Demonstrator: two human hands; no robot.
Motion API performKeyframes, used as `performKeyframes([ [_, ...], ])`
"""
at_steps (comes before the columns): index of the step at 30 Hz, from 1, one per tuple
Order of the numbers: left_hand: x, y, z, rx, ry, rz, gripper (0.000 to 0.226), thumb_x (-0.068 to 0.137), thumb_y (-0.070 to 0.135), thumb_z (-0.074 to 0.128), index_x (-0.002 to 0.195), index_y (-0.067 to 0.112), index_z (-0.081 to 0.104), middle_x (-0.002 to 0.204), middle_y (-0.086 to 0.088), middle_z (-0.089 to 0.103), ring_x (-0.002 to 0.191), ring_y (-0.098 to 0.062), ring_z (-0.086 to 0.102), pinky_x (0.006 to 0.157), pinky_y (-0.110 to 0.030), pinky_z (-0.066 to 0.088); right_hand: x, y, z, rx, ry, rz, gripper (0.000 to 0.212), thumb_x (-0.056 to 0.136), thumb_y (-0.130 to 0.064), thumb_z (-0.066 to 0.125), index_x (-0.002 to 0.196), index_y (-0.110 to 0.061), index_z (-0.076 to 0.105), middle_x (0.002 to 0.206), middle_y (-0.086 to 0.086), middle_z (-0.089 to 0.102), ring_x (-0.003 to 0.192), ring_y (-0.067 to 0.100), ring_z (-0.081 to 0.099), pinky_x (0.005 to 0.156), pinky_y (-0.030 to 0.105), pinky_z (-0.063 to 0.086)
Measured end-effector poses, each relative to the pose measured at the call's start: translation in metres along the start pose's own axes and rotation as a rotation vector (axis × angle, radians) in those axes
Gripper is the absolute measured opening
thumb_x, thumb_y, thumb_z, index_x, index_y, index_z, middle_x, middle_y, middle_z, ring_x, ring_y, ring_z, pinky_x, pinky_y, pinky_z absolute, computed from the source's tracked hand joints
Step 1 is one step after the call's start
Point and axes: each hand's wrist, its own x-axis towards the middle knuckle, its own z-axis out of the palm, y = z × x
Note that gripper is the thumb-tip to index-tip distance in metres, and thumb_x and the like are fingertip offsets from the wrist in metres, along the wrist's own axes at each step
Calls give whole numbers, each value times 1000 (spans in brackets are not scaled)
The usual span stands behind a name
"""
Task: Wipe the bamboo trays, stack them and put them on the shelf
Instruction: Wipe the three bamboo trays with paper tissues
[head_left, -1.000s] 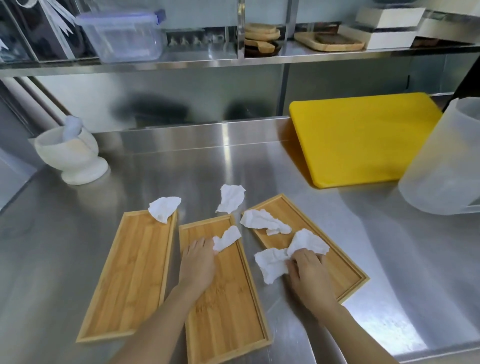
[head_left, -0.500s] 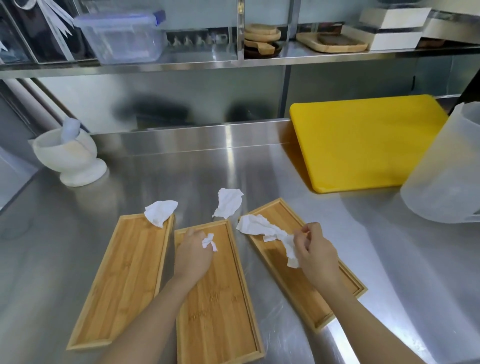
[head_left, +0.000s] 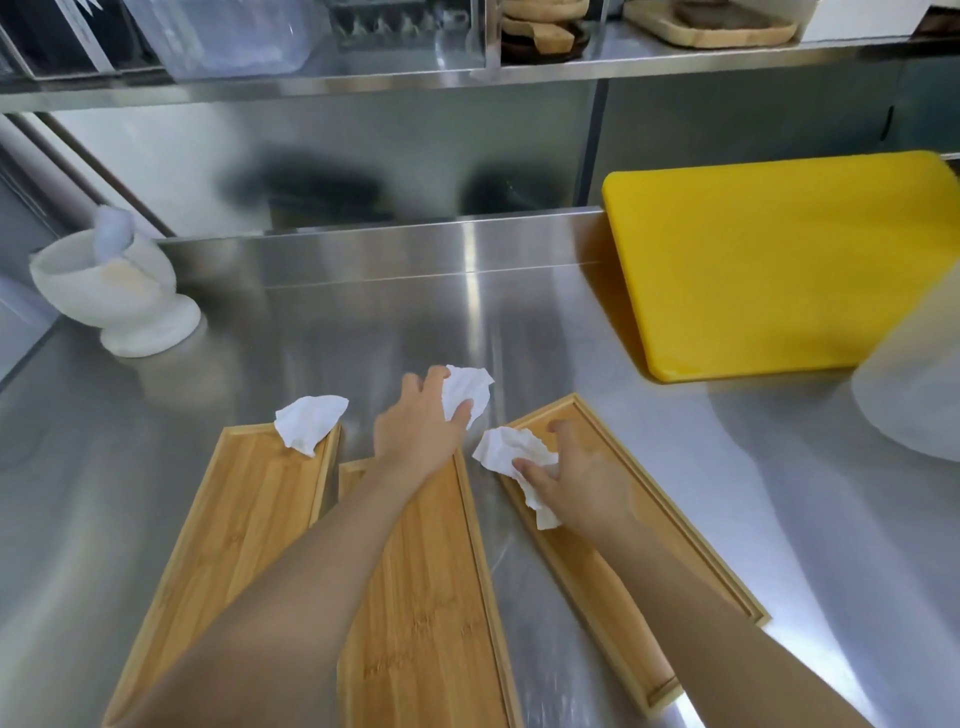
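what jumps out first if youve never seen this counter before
Three bamboo trays fan across the near steel counter, with two bare hands over them: the left hand grips a white tissue, the right hand holds another. A bright yellow cutting board leans at back right.

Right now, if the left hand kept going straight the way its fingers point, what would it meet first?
The left hand, closed on a paper towel, points away across the bare steel counter. Nothing lies ahead before the backsplash, though depth is uncertain.

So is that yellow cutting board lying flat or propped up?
Propped up: the yellow cutting board leans against the back wall, its lower edge on the steel counter.
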Motion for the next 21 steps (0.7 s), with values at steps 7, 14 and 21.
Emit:
performKeyframes([
  [7,17,-2,25,255,-216,-22,42,92,44,35,128,21,37,117,-11,49,92,-35,61,71,-36,38,6,14,17,-209,-81,-75,37,93,-39,36,123,-19,39,101,11,67,88,31,63,63,31,39],
  [14,16,-11,27,58,-110,-47,26,92,26,40,101,9,57,119,-11,56,94,-34,60,70,-34,38,11,16,6,-4,-29,-80,31,90,-39,46,93,-10,57,78,8,63,70,23,59,55,26,37],
  [21,17,-38,-9,-176,85,-162,24,89,22,44,90,6,62,112,-8,52,77,-27,57,63,-30,40,40,-12,-16,272,51,-18,10,85,-12,55,80,-15,47,86,-4,41,87,21,51,73,27,44],
])
